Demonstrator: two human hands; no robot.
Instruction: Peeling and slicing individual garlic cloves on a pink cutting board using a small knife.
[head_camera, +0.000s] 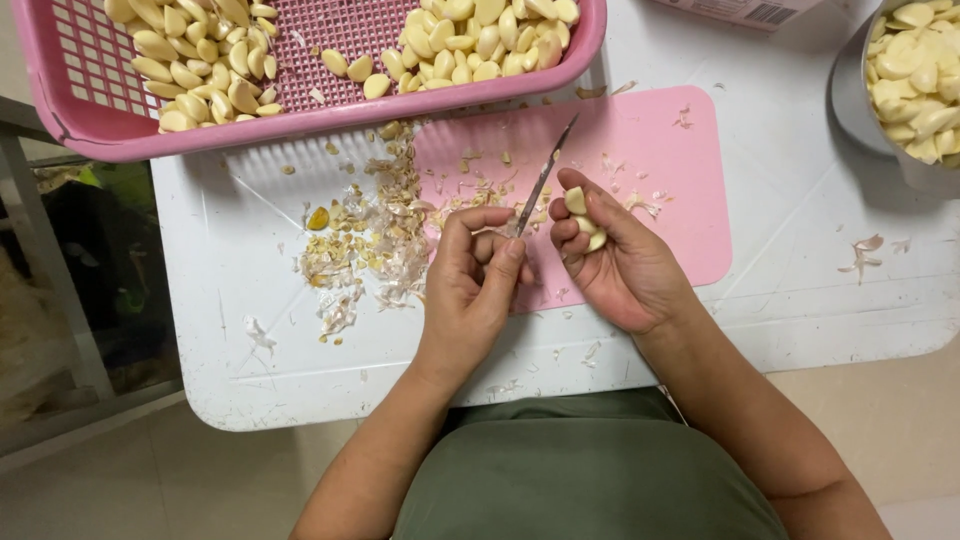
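My left hand (478, 285) grips a small knife (543, 178), its thin blade pointing up and away over the pink cutting mat (660, 170). My right hand (615, 262) holds a pale garlic clove (578, 205) between thumb and fingers, just right of the blade. Both hands hover over the near edge of the mat, almost touching each other.
A pink basket (90, 110) with several unpeeled cloves lies at the back left. A heap of garlic skins (370, 245) is on the white table (820, 300). A metal bowl (850, 95) of peeled cloves stands at the back right.
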